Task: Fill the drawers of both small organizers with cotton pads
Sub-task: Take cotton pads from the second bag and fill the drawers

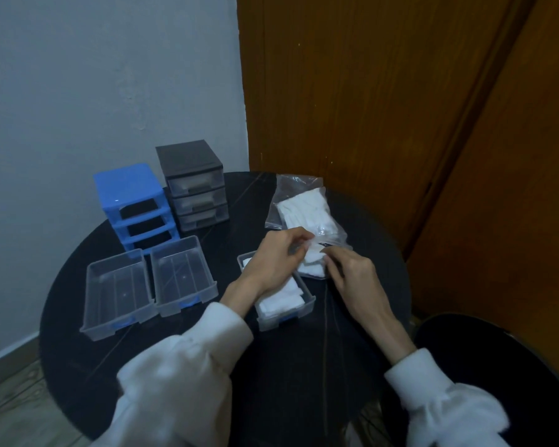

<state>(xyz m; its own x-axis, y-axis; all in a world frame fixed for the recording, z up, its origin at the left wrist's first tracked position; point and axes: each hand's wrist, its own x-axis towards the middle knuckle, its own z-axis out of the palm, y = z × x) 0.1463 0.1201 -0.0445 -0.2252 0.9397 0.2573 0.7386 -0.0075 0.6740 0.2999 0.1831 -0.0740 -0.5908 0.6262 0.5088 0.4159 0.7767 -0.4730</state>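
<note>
1. The left hand hovers over the far end of a clear drawer, its thumb and fingers curled and pinching a white cotton pad.
2. The right hand meets it from the other side, fingers curled and pinching the same small bunch of pads; how many pads are in the bunch cannot be told.
3. That drawer sits on the round black counter in front of the person and already has white cotton pads lying in its near half.
4. Just behind the hands lies a clear plastic bag with a stack of white pads inside, its mouth toward the hands.
5. Two more clear drawers with blue pulls rest side by side on the left part of the counter, with nothing in them.
6. Behind them stands the blue organizer, all three of its slots open and dark.
7. Just beside it, on the right, stands the grey organizer with three clear drawers pushed in; pale contents show faintly through their fronts.
8. White sleeves cover both forearms.
</note>
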